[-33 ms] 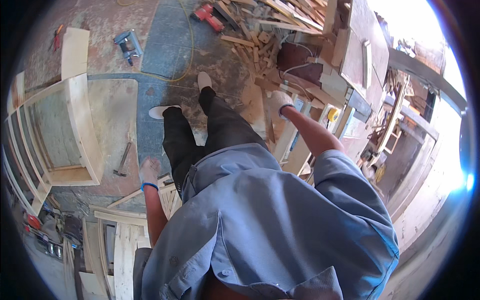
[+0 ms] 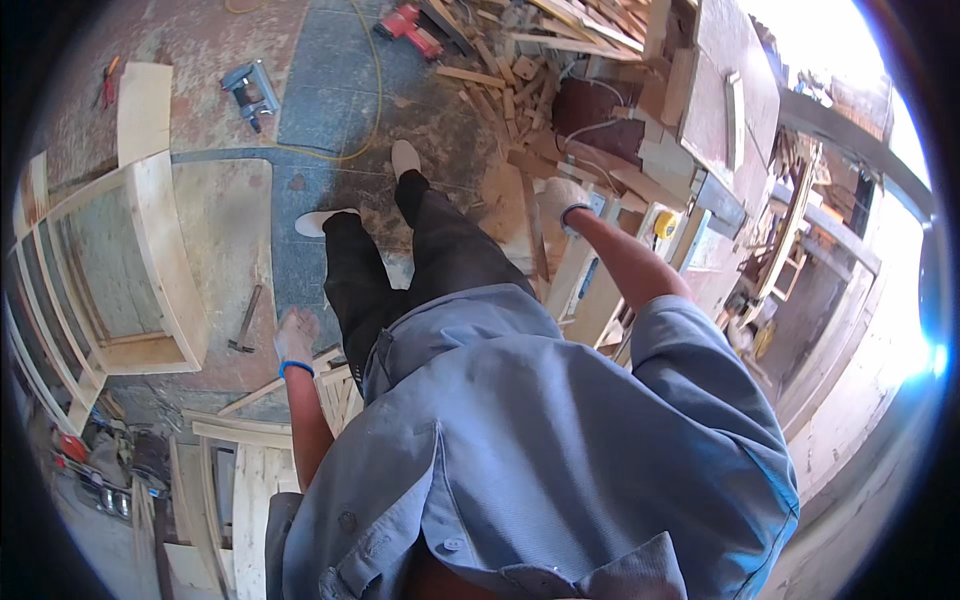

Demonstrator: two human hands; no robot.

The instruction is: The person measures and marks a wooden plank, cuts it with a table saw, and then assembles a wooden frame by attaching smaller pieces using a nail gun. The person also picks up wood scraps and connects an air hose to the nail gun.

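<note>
My left hand, in a pale glove with a blue cuff, hangs at my left side with its fingers loosely apart and nothing in them. Closest to it is a hammer on the worn board, just apart from the fingers. My right hand, gloved the same way, is stretched out over the wooden pieces at the right. Its fingers point away and are hidden, so its grip is unclear. Beyond its wrist, a yellow tape measure sits on the timber.
A pale wooden frame stands at the left. A blue nail gun, red-handled pliers and a red power tool lie farther off. A yellow hose crosses the floor. Wood offcuts are heaped ahead, right of my feet.
My right hand has shifted slightly, its glove turning a little over the wooden pieces. My left hand stays low beside the hammer. The whole view has moved slightly.
</note>
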